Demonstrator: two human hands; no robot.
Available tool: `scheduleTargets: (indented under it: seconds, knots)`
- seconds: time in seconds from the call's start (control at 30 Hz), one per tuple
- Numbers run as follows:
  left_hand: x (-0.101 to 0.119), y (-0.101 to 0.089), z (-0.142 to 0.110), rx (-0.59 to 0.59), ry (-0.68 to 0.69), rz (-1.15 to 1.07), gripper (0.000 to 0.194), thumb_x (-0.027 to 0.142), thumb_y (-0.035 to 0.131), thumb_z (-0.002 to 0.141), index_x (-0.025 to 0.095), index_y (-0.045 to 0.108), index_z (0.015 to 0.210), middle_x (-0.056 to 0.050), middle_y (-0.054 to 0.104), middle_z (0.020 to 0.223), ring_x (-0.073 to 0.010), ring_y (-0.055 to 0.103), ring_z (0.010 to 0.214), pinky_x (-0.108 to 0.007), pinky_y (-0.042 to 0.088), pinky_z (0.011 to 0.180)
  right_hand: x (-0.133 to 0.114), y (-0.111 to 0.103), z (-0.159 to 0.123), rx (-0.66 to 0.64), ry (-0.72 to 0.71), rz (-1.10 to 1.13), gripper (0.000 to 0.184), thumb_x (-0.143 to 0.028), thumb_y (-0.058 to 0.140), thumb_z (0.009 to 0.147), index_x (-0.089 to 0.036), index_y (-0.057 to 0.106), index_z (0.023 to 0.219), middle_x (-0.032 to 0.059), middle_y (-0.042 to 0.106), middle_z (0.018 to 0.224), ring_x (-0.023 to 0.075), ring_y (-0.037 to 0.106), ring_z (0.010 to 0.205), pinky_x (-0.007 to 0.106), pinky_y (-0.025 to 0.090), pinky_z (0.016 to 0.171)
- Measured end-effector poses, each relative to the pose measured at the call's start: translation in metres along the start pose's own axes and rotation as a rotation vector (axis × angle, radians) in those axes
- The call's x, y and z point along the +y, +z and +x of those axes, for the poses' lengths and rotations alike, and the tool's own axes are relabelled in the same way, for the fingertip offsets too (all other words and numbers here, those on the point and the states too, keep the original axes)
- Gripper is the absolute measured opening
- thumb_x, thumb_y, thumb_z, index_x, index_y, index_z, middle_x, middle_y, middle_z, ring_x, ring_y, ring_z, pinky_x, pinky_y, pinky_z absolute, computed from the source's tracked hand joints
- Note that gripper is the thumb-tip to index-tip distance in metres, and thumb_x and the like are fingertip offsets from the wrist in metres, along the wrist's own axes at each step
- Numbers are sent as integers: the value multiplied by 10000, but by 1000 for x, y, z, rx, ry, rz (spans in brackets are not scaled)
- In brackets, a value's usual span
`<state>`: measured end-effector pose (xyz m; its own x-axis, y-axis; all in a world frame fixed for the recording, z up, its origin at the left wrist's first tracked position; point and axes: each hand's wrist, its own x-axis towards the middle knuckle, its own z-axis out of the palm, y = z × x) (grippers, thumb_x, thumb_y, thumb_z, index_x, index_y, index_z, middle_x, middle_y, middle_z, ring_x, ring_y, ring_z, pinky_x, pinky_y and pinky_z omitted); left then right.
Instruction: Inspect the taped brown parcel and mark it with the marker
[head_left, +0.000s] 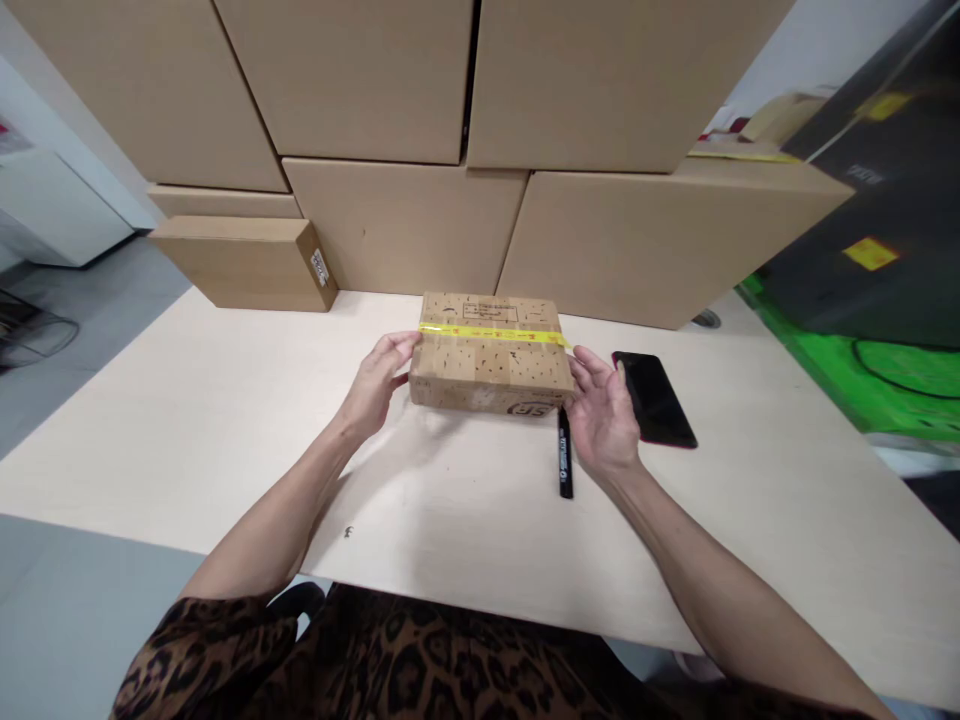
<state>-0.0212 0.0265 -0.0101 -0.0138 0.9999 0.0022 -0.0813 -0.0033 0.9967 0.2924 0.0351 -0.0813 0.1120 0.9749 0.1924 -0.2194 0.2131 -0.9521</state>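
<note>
A small brown cardboard box [491,358] with a strip of yellow tape across its top lies on the pale wooden table [225,420]. My left hand [377,385] rests against the box's left end, fingers curved round its edge. My right hand [604,405] is at the box's right end, fingers spread and touching its side. A black marker pen [565,462] lies on the table just under my right hand. A black phone [654,398] lies flat to the right of that hand.
Large plain cardboard boxes [405,225] are stacked in a wall along the table's far edge, with a flatter labelled box [244,262] at the back left. A dark cabinet and a green mat [847,370] stand to the right.
</note>
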Motion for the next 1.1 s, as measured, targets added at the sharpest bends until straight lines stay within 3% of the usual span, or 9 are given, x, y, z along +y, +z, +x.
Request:
scheduleTargets:
  seconds: [0.07,0.17,0.27,0.37,0.57,0.73,0.83,1.0,1.1]
  knots:
    - [0,0,0,89,-90,22,615,764,706,862,254,662,1203,-133,674,1478,-374,580,1449,-532,538,1096,2,-2,0,-18,29,-22,556,-765,464,1024,-368,689,1341,68,744,1407,311,683,1352,546,608,1039]
    - [-5,1,3,175,-168,40,744,772,766,829,271,621,1359,-164,653,1529,-385,571,1475,-522,541,1089,2,1,-4,-98,12,-73,529,-724,479,1046,-385,666,1406,56,699,1523,303,669,1391,536,617,1043]
    - [-10,5,5,76,-150,29,692,721,756,844,219,695,1317,-171,689,1501,-406,584,1461,-545,524,1153,-2,6,-8,-154,-22,-92,490,-672,536,1047,-407,656,1442,26,622,1634,303,595,1496,571,577,1137]
    - [-11,10,2,-40,-72,-9,602,605,760,878,253,709,1363,-117,697,1517,-396,574,1484,-570,467,1247,-6,9,-9,-128,-61,-65,507,-671,618,1004,-403,661,1433,19,616,1643,309,523,1572,602,519,1224]
    - [-9,10,-5,-34,164,16,908,489,882,826,356,484,1632,-77,407,1782,-377,356,1659,-555,316,1365,-9,11,-9,-190,-66,-52,589,-685,635,984,-397,599,1497,47,621,1637,318,538,1561,589,547,1196]
    - [-9,-11,4,71,275,121,811,521,920,780,358,629,1520,-89,519,1675,-396,485,1548,-571,435,1283,-5,11,-11,-153,51,52,473,-615,762,924,-386,716,1335,54,729,1497,334,644,1441,586,575,1142]
    - [-8,-25,11,101,468,180,840,577,968,699,350,681,1455,-96,592,1570,-394,555,1470,-583,481,1242,-4,11,-12,-127,62,37,515,-605,781,908,-367,708,1359,61,694,1541,342,601,1485,585,557,1170]
    - [-7,-34,13,36,701,224,941,664,959,692,373,629,1523,-99,565,1594,-400,505,1533,-583,441,1289,1,3,-9,-96,12,27,753,-677,774,883,-453,522,1556,22,563,1682,344,496,1591,651,423,1302]
    - [-9,-33,13,-38,747,248,936,705,926,718,376,630,1543,-93,527,1663,-426,412,1613,-610,377,1329,4,-4,-6,-147,-46,17,769,-744,749,877,-447,546,1557,13,535,1712,347,405,1658,644,324,1365]
